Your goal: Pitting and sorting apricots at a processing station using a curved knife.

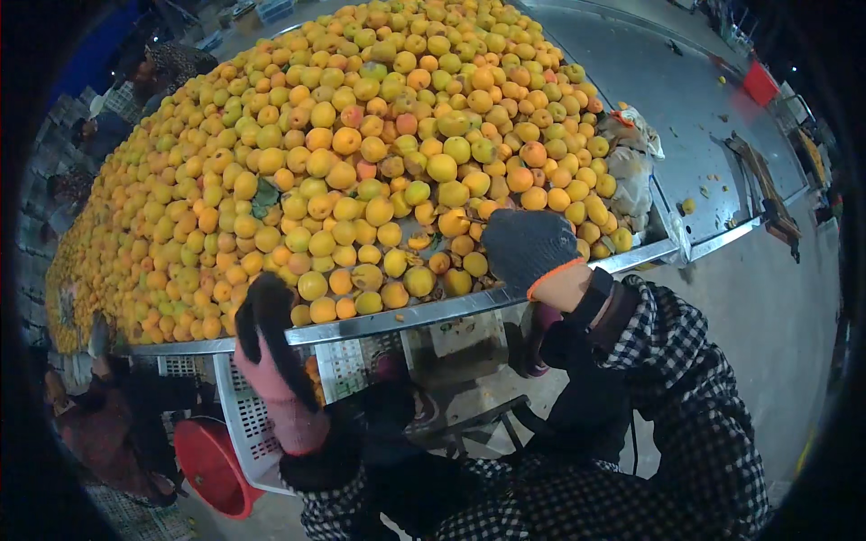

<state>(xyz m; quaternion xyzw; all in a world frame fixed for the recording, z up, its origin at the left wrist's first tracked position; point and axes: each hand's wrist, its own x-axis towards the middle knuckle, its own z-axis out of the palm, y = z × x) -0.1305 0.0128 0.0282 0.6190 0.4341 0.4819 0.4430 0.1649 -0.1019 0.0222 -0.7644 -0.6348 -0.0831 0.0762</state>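
Observation:
A large heap of yellow-orange apricots point(345, 176) covers the metal sorting table point(419, 312) before me. My left hand point(274, 365), in a pink glove with a dark coating, reaches over the rim at the heap's near edge. Its fingertips are beside the fruit; whether they grip any is unclear. Farther right, my right hand point(534, 253) wears a grey glove with an orange cuff edge. It lies over the fruit near the rim, its back towards me, so its fingers and anything in them are hidden. A split apricot point(419, 241) lies left of it.
Under the rim stand a white perforated crate point(250, 419) and a red bucket point(216, 466). A co-worker point(101, 419) is at lower left. Pale plastic bags point(629, 176) border the heap, with a wooden bar point(761, 179) on the metal surface at right.

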